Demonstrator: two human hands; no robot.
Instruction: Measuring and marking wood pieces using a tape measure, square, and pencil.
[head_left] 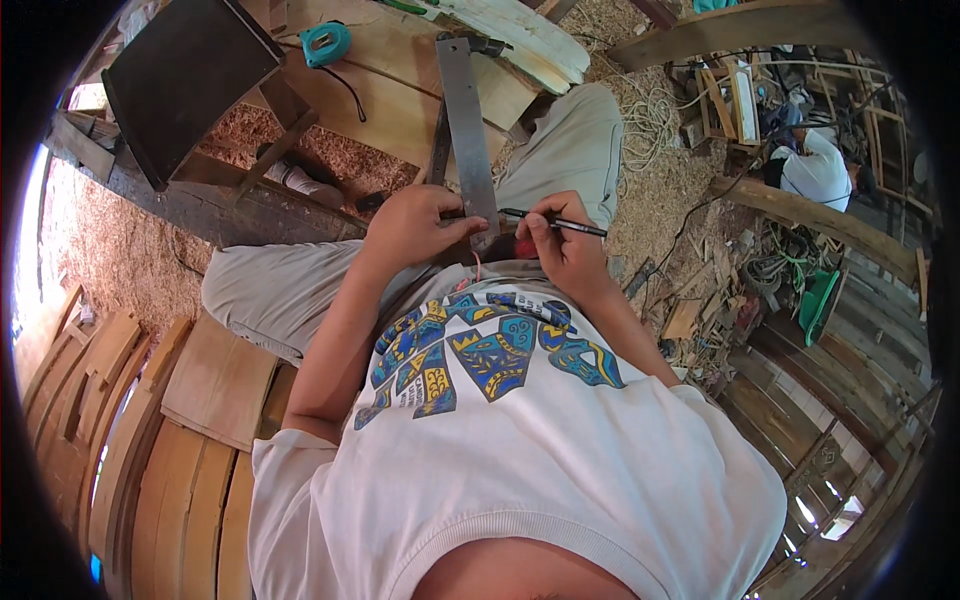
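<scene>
A long flat grey metal strip [466, 130] with a small hole at its far end runs away from my lap; I cannot tell if it is a ruler or a blade. My left hand [415, 225] is closed on its near end, thumb lying across the metal. To its right, my right hand [566, 240] grips a slim black pen [570, 224] between thumb and fingers. The pen's tip points left, close to the strip's edge. Beneath the strip, a dark narrow bar [440, 145] partly shows.
Ahead lies a light wooden board [370, 90] bearing a teal tape measure [325, 44]. A dark panel [190, 85] stands at far left. Wood shavings and coiled rope [650, 115] cover the floor to the right. Another person [815, 170] is at far right; stacked planks [185, 490] lie left.
</scene>
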